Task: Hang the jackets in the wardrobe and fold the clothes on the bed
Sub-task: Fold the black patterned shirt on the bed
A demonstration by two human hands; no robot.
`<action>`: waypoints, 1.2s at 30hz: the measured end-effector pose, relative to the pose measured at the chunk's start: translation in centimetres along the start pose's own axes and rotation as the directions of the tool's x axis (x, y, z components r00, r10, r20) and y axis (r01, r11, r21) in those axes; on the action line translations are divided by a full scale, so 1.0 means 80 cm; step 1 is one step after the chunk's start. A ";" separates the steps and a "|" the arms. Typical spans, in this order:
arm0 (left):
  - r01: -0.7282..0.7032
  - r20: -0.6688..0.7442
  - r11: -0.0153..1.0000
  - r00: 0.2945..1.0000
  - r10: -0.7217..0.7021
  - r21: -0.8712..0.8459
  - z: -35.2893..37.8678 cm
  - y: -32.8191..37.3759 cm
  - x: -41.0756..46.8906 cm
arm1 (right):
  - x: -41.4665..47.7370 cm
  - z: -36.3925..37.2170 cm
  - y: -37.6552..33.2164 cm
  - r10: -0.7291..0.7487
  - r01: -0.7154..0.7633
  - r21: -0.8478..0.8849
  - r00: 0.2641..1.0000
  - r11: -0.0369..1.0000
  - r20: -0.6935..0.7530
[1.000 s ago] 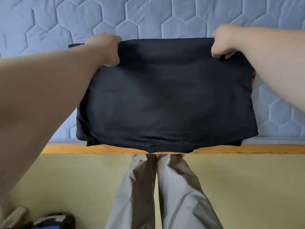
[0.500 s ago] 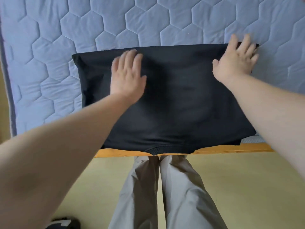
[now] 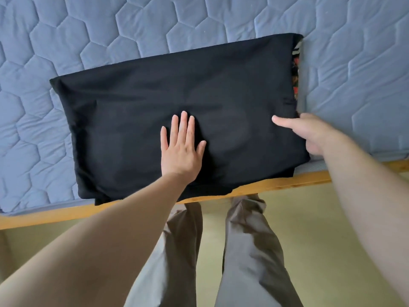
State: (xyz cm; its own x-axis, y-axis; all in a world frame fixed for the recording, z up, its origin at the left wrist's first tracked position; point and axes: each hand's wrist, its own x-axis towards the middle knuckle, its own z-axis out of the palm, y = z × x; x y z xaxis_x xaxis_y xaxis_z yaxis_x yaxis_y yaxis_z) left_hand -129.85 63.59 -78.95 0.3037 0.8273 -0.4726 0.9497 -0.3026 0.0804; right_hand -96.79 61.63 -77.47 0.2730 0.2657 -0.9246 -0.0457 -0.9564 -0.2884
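Bed (image 3: 66, 52): quilted mattress. Black garment (image 3: 155, 103): folded, lying at its near edge. Left hand (image 3: 180, 149): flat, pressing the centre. Right hand (image 3: 309, 134): thumb atop right edge, fingers hidden, grip uncertain. Step: smoothing fold; next likely folding right side across, edges aligned.

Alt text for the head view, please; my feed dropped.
A folded black garment lies on the blue mattress. The left hand presses flat on it; the right hand is at its right edge, grip unclear.

pale yellow-green floor (image 3: 321, 240) underfoot
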 end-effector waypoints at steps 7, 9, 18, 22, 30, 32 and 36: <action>0.182 0.012 0.983 0.983 -0.182 -0.016 -0.013 0.047 0.001 | -0.028 -0.008 0.007 -0.216 0.214 -0.173 0.976 0.961 0.002; 0.238 0.017 0.970 0.971 -0.237 -0.052 -0.016 0.068 0.004 | -0.047 -0.018 -0.007 -0.332 0.320 -0.201 0.943 0.926 -0.029; 0.183 -0.010 0.961 0.982 -0.189 -0.209 -0.046 0.227 0.038 | -0.143 -0.150 -0.081 -0.527 0.506 -0.238 0.849 0.829 -0.031; 0.117 0.011 0.955 0.993 -0.119 -0.274 -0.052 0.276 0.048 | -0.199 -0.151 -0.089 -0.560 0.574 -0.194 0.819 0.796 0.127; 0.317 0.277 0.215 0.940 -0.199 -0.924 -0.152 0.158 0.053 | -0.292 -0.001 -0.083 -0.574 0.679 -0.270 0.727 0.683 0.377; 0.351 0.362 -0.089 0.898 -0.249 -0.932 -0.180 0.089 0.059 | -0.304 0.058 -0.075 -0.593 0.698 -0.332 0.715 0.634 0.370; 0.313 0.429 -0.512 0.895 -0.124 -0.800 -0.200 -0.048 0.069 | -0.281 0.197 -0.046 -0.574 0.652 -0.536 0.747 0.536 0.335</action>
State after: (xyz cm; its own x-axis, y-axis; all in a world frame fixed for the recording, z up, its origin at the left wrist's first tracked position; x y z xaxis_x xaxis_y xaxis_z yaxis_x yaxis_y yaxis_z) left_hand -130.63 76.88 -67.79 0.1207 0.5747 -0.8094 -0.3304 0.7921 0.5132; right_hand -117.88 61.06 -59.56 -0.0914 0.7884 -0.6084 0.6686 -0.4042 -0.6242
